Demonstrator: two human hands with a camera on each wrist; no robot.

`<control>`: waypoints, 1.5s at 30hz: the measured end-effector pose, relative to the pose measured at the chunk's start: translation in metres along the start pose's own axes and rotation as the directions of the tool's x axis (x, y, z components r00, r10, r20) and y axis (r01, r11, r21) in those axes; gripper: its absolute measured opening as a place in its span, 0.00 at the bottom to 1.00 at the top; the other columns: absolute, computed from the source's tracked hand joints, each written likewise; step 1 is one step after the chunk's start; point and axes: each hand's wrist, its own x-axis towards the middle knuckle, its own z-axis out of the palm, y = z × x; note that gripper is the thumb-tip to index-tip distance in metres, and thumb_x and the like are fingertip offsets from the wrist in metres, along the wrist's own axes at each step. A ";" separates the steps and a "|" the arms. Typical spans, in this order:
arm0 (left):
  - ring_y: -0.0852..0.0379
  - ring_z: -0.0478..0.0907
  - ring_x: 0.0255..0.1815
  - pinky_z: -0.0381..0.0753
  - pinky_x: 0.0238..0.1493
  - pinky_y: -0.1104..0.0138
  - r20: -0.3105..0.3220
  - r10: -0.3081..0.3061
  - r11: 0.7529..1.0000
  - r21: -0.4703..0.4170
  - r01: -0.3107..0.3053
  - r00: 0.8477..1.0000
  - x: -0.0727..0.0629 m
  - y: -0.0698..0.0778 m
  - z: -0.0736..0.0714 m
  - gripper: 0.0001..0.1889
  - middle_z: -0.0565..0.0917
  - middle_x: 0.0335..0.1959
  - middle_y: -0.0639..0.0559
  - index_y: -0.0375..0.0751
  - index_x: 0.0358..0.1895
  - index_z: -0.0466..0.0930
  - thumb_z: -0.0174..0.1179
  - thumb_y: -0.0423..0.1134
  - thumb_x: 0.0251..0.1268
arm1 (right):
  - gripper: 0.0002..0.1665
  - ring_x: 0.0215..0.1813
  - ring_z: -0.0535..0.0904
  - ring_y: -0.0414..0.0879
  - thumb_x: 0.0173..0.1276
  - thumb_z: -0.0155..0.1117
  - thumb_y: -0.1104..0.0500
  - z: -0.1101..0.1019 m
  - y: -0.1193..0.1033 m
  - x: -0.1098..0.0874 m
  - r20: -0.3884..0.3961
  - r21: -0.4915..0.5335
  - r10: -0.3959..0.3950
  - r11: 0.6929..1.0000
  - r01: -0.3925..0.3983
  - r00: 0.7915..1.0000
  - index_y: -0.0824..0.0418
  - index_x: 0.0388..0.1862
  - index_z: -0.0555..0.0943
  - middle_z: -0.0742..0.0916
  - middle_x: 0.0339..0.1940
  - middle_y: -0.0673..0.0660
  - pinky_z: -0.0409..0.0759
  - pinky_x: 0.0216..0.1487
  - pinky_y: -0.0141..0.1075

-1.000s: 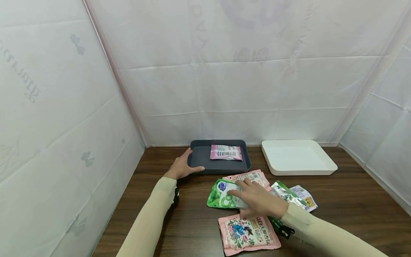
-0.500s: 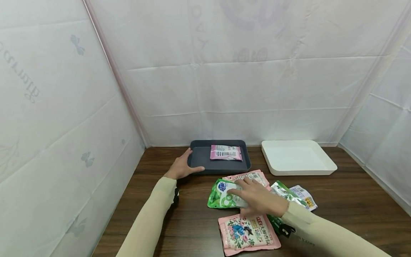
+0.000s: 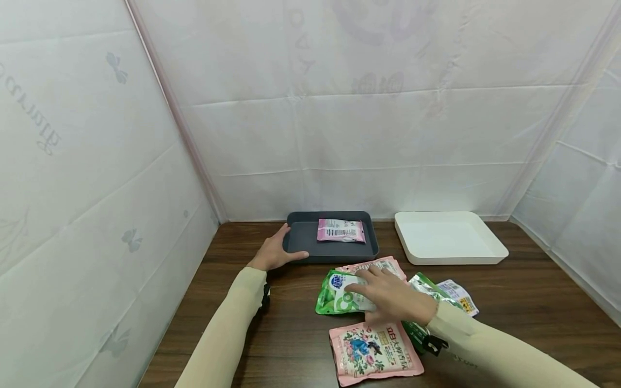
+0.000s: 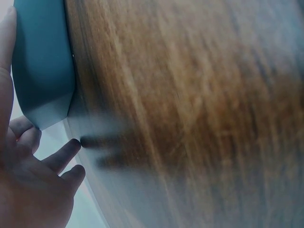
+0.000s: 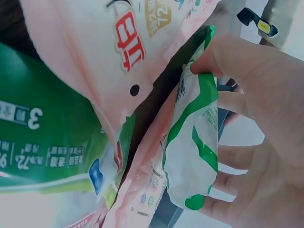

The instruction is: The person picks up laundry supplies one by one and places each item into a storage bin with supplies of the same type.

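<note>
In the head view my left hand (image 3: pixel 274 253) rests at the left end of a dark grey tray (image 3: pixel 302 240), thumb along its front and fingers spread by the side. The left wrist view has those fingers around the tray's corner, fairly straight. A pink packet (image 3: pixel 341 230) lies inside the tray. My right hand (image 3: pixel 395 299) grips a green-and-white pouch (image 3: pixel 335 302); the right wrist view shows the thumb on one edge of that pouch (image 5: pixel 192 137) and the fingers at the opposite edge. Behind it lies a pink pouch (image 3: pixel 388 264), partly covered.
A white tray (image 3: pixel 451 237) stands at the back right. Nearer me lies a pink floral pouch (image 3: pixel 375 353), with a dark green pouch (image 3: pixel 414 334) beside it. A silver-green pouch (image 3: pixel 432 288) and a white-purple packet (image 3: pixel 458 296) lie right of my hand. Cloth walls (image 3: pixel 339 140) border the table.
The right hand has shifted very slightly to the right, and the green-and-white pouch with it. The left hand and both trays have stayed put.
</note>
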 end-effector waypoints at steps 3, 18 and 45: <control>0.37 0.56 0.80 0.62 0.74 0.40 0.002 -0.001 1.000 0.002 0.001 1.000 -0.001 0.001 0.000 0.61 0.53 0.84 0.43 0.43 0.84 0.50 0.71 0.69 0.54 | 0.40 0.64 0.73 0.57 0.56 0.80 0.45 -0.002 0.000 0.000 0.001 -0.005 -0.006 1.000 0.006 1.000 0.48 0.69 0.79 0.78 0.67 0.59 0.77 0.59 0.61; 0.38 0.56 0.81 0.62 0.74 0.41 0.006 -0.001 1.000 0.007 0.001 1.000 0.001 -0.002 0.000 0.62 0.52 0.84 0.45 0.43 0.84 0.50 0.71 0.71 0.53 | 0.34 0.60 0.75 0.58 0.53 0.81 0.51 -0.006 0.001 0.001 -0.069 -0.071 -0.060 0.996 0.055 0.996 0.47 0.62 0.84 0.80 0.63 0.60 0.78 0.56 0.58; 0.37 0.55 0.81 0.61 0.75 0.41 0.003 0.004 1.000 0.003 -0.004 1.000 0.000 0.000 -0.001 0.63 0.53 0.84 0.42 0.43 0.84 0.49 0.71 0.71 0.53 | 0.29 0.58 0.75 0.56 0.55 0.79 0.53 -0.022 0.008 0.000 -0.063 -0.111 -0.068 0.992 0.061 0.996 0.46 0.59 0.85 0.81 0.62 0.59 0.77 0.50 0.55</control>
